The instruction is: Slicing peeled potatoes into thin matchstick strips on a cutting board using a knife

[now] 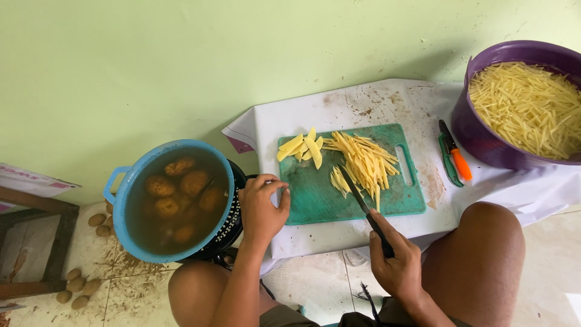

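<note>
My right hand (396, 260) grips the black handle of a knife (358, 195), whose blade lies across the green cutting board (315, 197) beside a pile of cut potato sticks (363, 160). Flat potato slices (302, 147) lie at the board's far left corner. My left hand (261, 209) hovers at the board's left edge with its fingers curled and pinched; I cannot tell whether it holds anything.
A blue pot (121, 206) with peeled potatoes in murky water stands on the floor at left. A purple tub (484, 142) full of potato sticks sits at right. Two peelers, green and orange-handled (454, 157), lie on the white cloth (363, 103). Unpeeled potatoes (78, 287) lie on the floor.
</note>
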